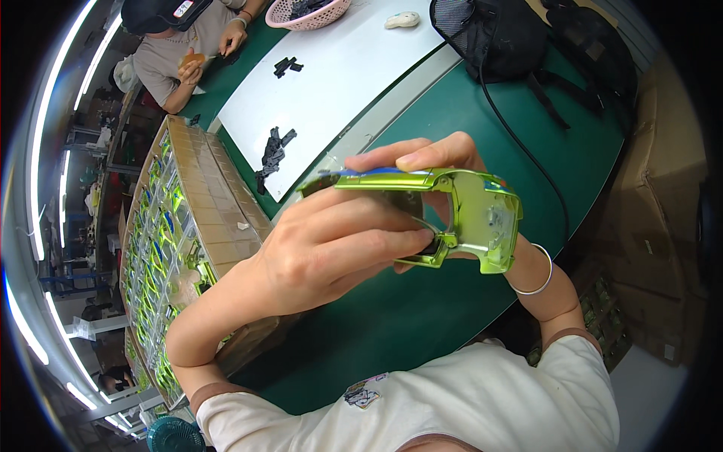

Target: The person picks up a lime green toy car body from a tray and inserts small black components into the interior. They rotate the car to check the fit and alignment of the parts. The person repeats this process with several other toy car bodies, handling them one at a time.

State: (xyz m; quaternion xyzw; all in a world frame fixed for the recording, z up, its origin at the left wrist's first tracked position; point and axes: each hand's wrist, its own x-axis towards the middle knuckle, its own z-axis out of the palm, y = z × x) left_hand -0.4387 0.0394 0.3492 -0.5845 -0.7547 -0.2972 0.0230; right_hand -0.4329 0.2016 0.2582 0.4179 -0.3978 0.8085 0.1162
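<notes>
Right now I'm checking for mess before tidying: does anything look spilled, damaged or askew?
Nothing looks clearly damaged. Only some black parts look untidy: they lie in two jumbled heaps on the white board, outside the pink basket. The green shell between the left hand and right hand shows no obvious break.

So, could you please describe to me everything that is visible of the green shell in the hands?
The green shell looks like glossy, metallic-finished plastic, with a paler, duller inside. It is a curved, hollow frame with a large opening, small moulded details inside and blue on its upper edge. It is held up above the green table, hollow side toward the camera. The left hand reaches its fingers inside, beside a small dark part; the right hand lays fingers over the top.
</notes>
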